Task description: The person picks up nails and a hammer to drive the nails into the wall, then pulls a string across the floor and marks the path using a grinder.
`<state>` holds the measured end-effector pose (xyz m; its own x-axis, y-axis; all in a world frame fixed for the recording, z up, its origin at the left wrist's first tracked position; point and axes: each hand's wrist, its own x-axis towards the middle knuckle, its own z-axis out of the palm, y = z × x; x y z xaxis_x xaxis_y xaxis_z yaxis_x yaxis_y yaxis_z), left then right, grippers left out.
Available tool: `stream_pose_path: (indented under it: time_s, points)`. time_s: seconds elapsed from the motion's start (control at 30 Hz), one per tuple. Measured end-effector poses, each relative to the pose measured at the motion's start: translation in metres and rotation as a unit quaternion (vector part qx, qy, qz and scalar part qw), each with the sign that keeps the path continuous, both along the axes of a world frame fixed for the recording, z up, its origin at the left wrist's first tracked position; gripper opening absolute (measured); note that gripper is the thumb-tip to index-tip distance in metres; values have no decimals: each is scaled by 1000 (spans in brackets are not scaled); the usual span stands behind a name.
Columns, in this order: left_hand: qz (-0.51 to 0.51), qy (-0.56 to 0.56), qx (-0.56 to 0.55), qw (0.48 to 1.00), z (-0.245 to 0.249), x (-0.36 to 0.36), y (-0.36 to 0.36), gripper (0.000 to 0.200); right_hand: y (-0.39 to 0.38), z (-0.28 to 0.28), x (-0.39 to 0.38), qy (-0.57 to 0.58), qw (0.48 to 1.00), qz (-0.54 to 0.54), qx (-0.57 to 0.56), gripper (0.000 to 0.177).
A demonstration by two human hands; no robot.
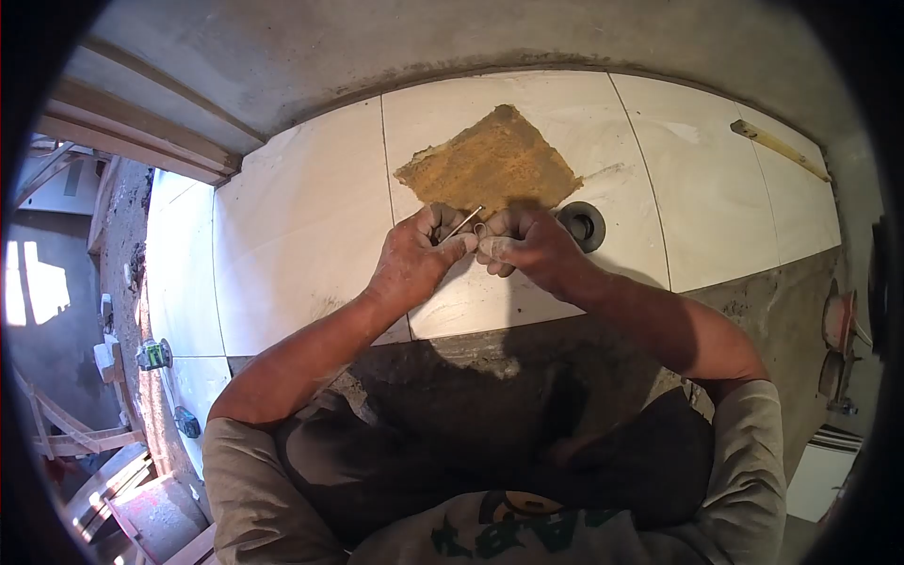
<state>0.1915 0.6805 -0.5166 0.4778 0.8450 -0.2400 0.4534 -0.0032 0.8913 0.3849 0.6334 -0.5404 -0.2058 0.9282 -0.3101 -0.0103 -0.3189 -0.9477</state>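
Both hands meet above the pale floor tiles (pixel 311 207), just below a brown, rough-edged sheet (pixel 494 160). A thin nail-like metal rod (pixel 464 223) slants up out of my left hand (pixel 438 235), whose thumb and fingers are pinched around it. My right hand (pixel 513 240) is closed too, its fingertips touching those of the left. Between the two thumbs shows a small curved, wire-like loop (pixel 480 230), which my right hand pinches. A dark round ring (pixel 582 226) lies on the tiles right beside my right hand.
A yellowish bar (pixel 777 149) lies on the tiles at the upper right. At the left edge of the tiling stand a green tool (pixel 153 354) and a blue-black object (pixel 187 422). A dusty bucket (pixel 160 518) is at the lower left. Walls border the tiles.
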Motion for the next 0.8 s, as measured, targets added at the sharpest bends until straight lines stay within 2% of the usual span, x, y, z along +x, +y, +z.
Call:
stream_pose_path:
  time_s: [0.27,0.57,0.67,0.8]
  points:
    - [-24,16,7,1000,-4,-2,0,17,-1,1,1,-16,1000,4,3,20]
    - [-11,28,-60,998,-11,-4,4,18,-1,-4,4,10,1000,2,29,21]
    - [-6,-8,-45,999,-19,-5,3,24,-2,4,3,-47,996,-1,70,21]
    - [-18,11,-51,999,-13,-4,5,22,-2,5,3,3,999,-10,53,20]
